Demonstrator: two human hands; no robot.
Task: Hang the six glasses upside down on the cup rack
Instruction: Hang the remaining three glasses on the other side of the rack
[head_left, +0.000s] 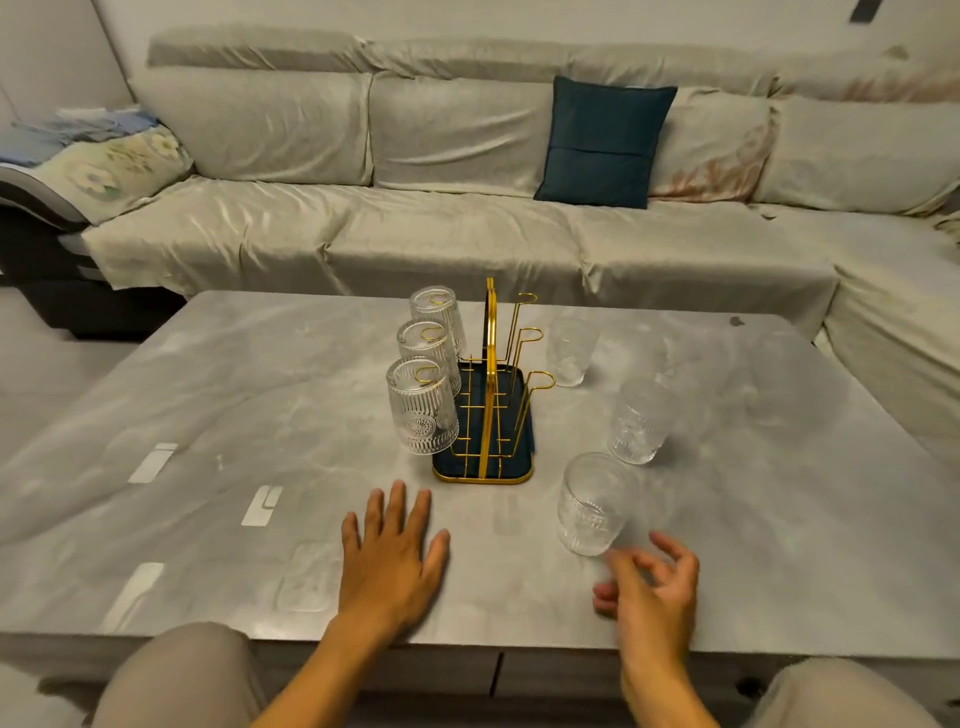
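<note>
A gold wire cup rack (488, 395) on a dark tray stands mid-table. Three ribbed glasses hang upside down on its left prongs: a near one (422, 406), a middle one (428, 347) and a far one (436, 310). The three right prongs are bare. To the right of the rack, three glasses stand upright on the table: far (570, 351), middle (638, 421) and near (595, 503). My left hand (392, 558) lies flat on the table in front of the rack, fingers spread. My right hand (652, 584) hovers just below the near glass, fingers curled and apart, holding nothing.
The grey marble-look table (208, 415) reaches to its front edge at my knees. A covered sofa (467, 228) with a dark blue cushion (605, 141) runs behind and along the right. Pale reflections streak the table's left part.
</note>
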